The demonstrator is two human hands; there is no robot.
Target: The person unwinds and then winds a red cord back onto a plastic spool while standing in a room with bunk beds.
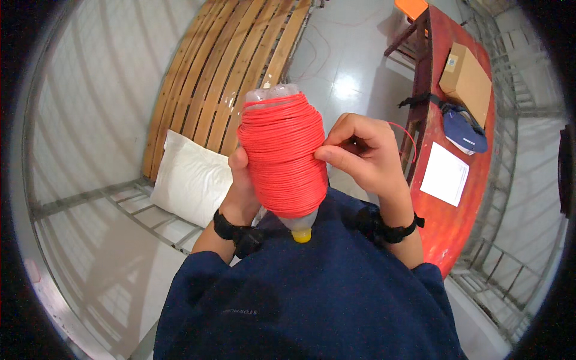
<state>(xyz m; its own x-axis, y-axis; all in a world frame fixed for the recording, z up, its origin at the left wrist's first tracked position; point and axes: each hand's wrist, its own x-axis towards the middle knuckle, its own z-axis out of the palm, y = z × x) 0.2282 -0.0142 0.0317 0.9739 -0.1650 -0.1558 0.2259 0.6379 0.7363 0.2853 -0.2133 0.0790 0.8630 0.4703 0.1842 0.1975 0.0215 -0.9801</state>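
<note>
Red cord (282,159) is wound in many tight turns around a clear plastic bottle (297,222). The bottle's yellow cap (302,236) points toward my body, and its bare base shows at the far end. My left hand (239,192) grips the bottle from its left side, with most of the fingers hidden behind it. At the right side of the winding, my right hand (366,153) pinches the cord between thumb and forefinger, touching the turns. A loose length of cord arcs out beyond the right hand toward the table.
A red table (447,234) on the right bears a cardboard box (467,81), a dark blue cap (464,129) and a white paper sheet (444,173). To the left are a slatted wooden bed board (210,72) and a white pillow (189,174). Thin cord lies on the floor ahead.
</note>
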